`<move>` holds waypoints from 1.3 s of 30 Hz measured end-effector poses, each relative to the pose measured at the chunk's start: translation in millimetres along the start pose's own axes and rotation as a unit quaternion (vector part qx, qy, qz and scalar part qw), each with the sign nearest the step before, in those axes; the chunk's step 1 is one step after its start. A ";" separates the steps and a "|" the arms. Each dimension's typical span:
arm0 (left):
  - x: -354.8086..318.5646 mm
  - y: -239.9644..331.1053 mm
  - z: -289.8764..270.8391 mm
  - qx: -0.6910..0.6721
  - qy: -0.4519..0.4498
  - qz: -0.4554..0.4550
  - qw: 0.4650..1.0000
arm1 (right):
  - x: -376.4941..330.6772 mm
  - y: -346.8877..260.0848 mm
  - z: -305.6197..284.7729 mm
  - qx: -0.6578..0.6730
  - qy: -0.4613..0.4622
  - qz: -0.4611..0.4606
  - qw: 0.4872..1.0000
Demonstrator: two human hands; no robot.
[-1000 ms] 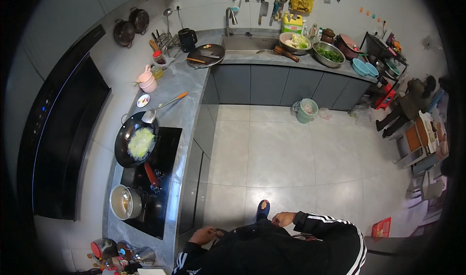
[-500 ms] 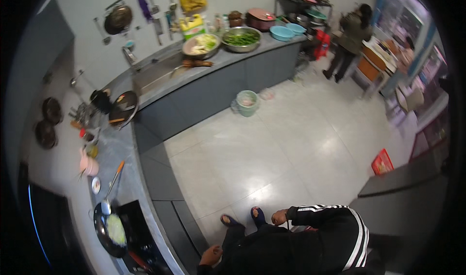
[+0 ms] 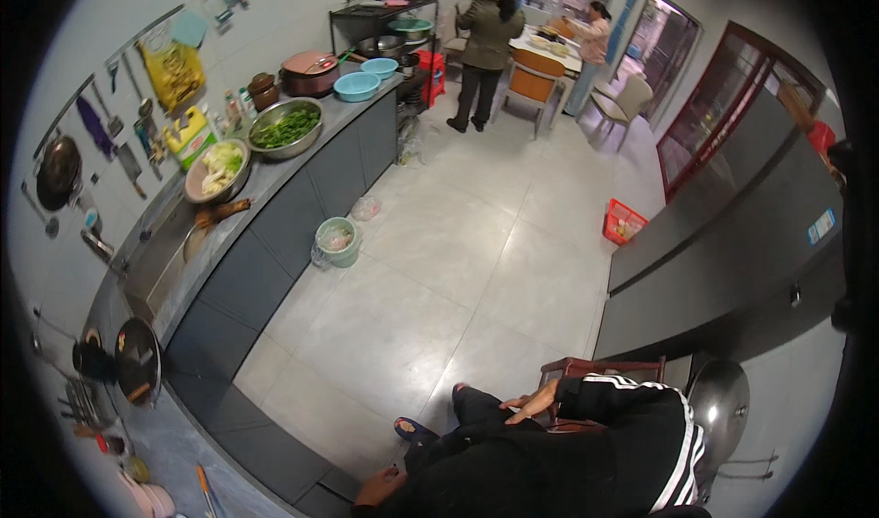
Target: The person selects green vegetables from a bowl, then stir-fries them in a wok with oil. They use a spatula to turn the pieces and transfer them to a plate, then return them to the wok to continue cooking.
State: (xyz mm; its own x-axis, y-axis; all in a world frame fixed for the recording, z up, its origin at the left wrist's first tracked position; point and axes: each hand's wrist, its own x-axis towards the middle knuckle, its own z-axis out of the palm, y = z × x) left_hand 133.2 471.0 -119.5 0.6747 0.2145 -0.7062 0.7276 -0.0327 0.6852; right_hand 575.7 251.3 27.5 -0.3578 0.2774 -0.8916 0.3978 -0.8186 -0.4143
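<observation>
One hand (image 3: 533, 400), the right, is loosely open near dark trousers (image 3: 480, 410).

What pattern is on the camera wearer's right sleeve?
The right sleeve is black with white stripes running along it, seen best in the head view.

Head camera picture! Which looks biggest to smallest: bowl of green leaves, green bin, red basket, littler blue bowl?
Largest to smallest:
1. Bowl of green leaves
2. Green bin and red basket: too alike to rank
3. Littler blue bowl
</observation>
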 end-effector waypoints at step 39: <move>80.7 352.4 -85.7 -0.033 -0.130 0.031 0.991 | -109.9 94.5 -231.2 0.031 0.057 -0.184 0.981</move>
State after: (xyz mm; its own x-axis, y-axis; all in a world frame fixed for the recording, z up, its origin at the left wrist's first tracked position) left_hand 433.4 560.4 80.3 0.7327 -0.0439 -0.6791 0.6804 0.0272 0.7324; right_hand 847.8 259.7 44.1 -0.3689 0.6109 -0.7005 0.2066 -0.6809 -0.7026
